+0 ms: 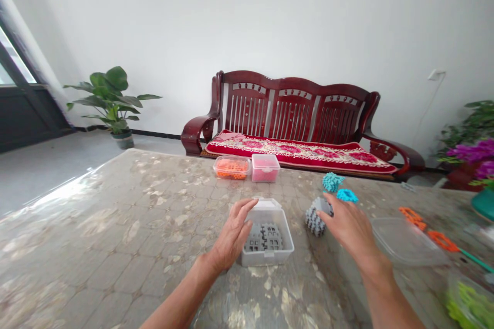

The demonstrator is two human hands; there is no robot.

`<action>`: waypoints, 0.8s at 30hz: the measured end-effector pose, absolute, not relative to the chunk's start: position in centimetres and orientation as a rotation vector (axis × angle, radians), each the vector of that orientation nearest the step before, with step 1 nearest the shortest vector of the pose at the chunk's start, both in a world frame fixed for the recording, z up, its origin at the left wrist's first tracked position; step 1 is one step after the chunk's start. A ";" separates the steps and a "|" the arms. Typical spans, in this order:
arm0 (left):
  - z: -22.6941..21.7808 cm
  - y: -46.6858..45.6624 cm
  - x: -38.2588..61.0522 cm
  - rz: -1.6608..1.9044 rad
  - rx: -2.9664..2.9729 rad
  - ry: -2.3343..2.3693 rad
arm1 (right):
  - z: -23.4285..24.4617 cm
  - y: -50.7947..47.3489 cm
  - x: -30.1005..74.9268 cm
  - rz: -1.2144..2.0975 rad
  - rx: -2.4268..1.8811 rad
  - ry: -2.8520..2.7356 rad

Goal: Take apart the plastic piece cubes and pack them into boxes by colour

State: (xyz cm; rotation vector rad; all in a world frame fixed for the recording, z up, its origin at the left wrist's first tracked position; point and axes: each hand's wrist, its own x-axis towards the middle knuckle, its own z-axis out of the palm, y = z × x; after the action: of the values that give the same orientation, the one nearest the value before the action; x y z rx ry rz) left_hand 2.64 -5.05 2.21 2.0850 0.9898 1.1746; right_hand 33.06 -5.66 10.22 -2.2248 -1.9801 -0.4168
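Observation:
My left hand (232, 234) is at the left side of a translucent plastic box (268, 258), its fingers along the rim and seeming to grip it. Inside the open box lie flat grey interlocking pieces (264, 238) with square holes; its lid (267, 203) stands at the back. To the right of the box, my right hand (349, 221) has its thumb and fingers around a knobbly grey cluster of joined pieces (315, 217). Whether that cluster touches the table is hard to tell. Just behind it sit a turquoise cluster (332, 181) and a blue piece (347, 195).
A container of orange pieces (232, 168) and a pink-filled box (265, 169) stand farther back. At right are a clear lid (405, 241), orange pieces (442, 240) and yellow-green pieces (469, 306). A wooden bench (295, 108) stands behind the table (116, 241).

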 end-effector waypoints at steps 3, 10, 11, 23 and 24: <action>2.2 -5.0 2.6 1.167 2.091 0.984 | 10.2 -5.6 32.9 -0.384 -2.208 -1.905; 2.0 -4.9 2.7 1.164 2.102 0.991 | 10.4 -5.9 32.6 -0.341 -2.036 -1.870; 2.0 -4.9 2.6 1.163 2.104 0.992 | 10.3 -6.1 32.5 -0.284 -2.001 -1.846; 2.1 -4.8 2.8 1.156 2.108 1.021 | 7.2 -11.5 28.4 0.464 -1.974 -2.279; 2.1 -4.9 2.8 1.157 2.109 1.021 | 6.8 -11.7 28.1 0.455 -2.000 -2.294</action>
State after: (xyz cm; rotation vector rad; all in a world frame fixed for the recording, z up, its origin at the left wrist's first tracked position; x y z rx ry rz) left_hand 2.78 -4.85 2.14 2.1091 1.0212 1.1569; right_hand 28.06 -11.68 6.80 -1.9998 -2.2936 0.4553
